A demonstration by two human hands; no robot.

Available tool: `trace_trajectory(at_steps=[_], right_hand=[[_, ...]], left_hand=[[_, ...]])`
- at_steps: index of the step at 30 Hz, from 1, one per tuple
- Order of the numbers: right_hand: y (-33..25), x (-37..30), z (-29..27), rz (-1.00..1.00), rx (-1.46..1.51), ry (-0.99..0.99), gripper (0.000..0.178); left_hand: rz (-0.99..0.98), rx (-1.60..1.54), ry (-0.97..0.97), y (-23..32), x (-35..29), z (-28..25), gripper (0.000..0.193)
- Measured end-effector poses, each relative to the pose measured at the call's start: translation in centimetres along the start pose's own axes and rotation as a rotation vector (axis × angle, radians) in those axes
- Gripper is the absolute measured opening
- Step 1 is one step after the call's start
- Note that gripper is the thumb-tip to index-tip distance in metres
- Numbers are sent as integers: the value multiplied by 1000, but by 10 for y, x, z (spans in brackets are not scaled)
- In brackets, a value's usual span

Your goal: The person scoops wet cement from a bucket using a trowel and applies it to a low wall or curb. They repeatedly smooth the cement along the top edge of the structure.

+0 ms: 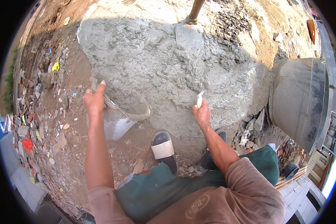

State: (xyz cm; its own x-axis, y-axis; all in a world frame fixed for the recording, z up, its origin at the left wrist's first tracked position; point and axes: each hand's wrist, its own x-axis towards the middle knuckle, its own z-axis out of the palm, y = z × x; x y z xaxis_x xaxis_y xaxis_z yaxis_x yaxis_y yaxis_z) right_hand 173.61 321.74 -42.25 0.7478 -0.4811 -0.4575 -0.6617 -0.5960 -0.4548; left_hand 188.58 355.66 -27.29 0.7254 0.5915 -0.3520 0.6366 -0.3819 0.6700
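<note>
Wet grey mortar point(149, 63) spreads over the ground in front of me. My left hand point(95, 100) grips the rim of a pale, mortar-smeared bucket point(118, 126), which lies tipped with its mouth toward the mortar. How much is inside the bucket is hard to see. Closed around the pale handle of a trowel point(200, 98) is my right hand point(202, 113), at the near part of the mortar. A short metal neck shows beyond the handle; the blade cannot be told apart from the mortar.
A big grey tub point(296, 99) stands at the right, with broken stones and a plastic bottle point(245, 137) near it. At the top, a wooden pole point(195, 10) rises from the mortar beside dark gravel point(233, 26). Rubble and litter point(28, 143) cover the left side.
</note>
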Motion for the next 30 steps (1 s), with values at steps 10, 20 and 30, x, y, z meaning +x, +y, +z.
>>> trace_trajectory(at_steps=[10,20,30], right_hand=[[-70,19,-13,-396,-75,-46,51],[-229,225,-24,-630,-427,43,42],[-225,225,-34,-1096,-822,-220,37]], left_hand=[[-22,28,0,-5,-2,-7,45],[-43,-25,-50,-6,1,-5,65],[-54,-82,-24,-20,4,-1,69]])
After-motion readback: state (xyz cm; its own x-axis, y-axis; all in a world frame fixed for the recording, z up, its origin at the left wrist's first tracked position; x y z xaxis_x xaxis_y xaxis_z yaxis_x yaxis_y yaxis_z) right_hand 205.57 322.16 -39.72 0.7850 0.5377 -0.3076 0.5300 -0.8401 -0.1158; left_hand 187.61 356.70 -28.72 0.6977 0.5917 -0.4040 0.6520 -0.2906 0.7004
